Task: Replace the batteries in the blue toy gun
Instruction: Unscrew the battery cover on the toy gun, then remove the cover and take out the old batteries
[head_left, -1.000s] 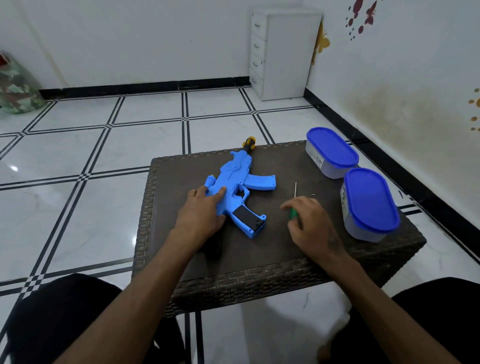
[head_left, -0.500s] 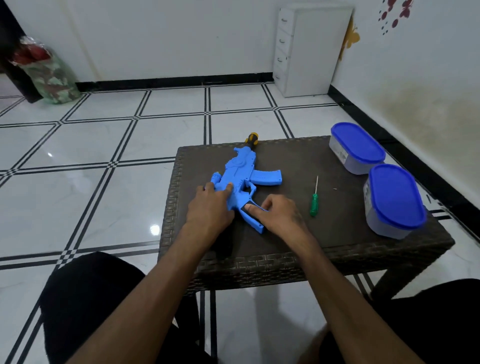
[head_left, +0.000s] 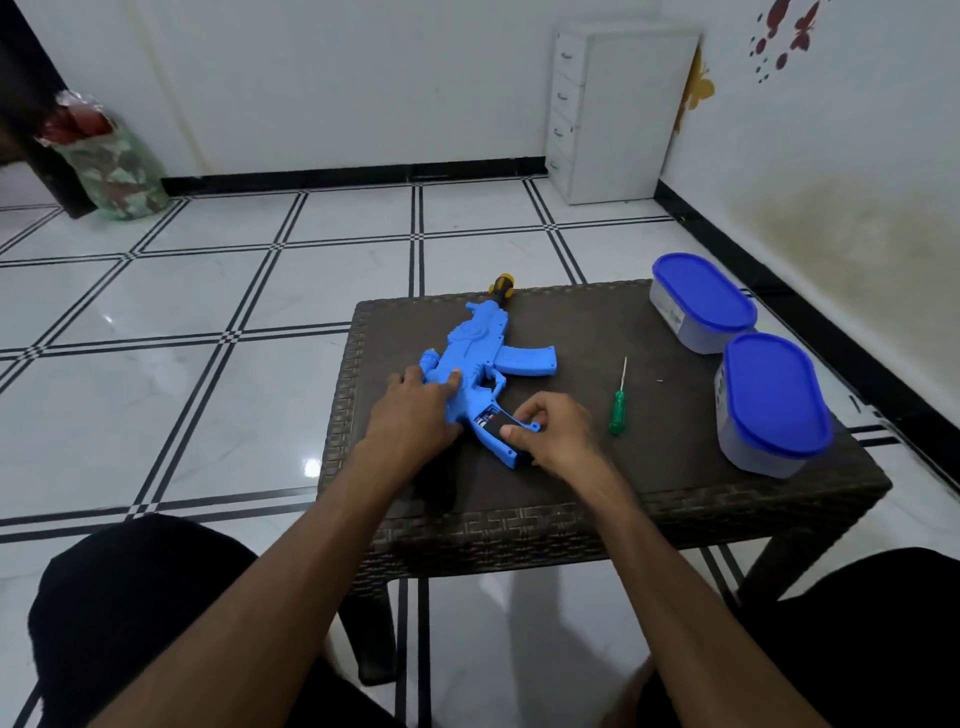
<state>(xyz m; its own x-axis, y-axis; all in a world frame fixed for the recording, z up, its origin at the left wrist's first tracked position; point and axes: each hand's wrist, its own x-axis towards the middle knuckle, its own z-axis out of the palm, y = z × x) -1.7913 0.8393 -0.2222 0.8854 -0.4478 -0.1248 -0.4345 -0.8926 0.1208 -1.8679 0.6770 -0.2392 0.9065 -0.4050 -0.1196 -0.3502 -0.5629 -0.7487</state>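
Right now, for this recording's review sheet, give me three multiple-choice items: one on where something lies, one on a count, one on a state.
1. Where does the green-handled screwdriver lie on the table?
A. Between the right hand and the nearer container
B. Left of the toy gun
C. On top of a container lid

2. How many blue-lidded containers stand on the table?
A. One
B. Two
C. Three

3. What is the state of the battery compartment in the toy gun?
A. Covered and screwed shut
B. Open, with its inside showing
C. Hidden under the left hand

Answers:
1. A: the screwdriver lies flat between the right hand and the nearer container.
2. B: the nearer container and the farther container are the only ones.
3. B: the inside shows beside the right hand's fingers, while the left hand rests on the gun's body.
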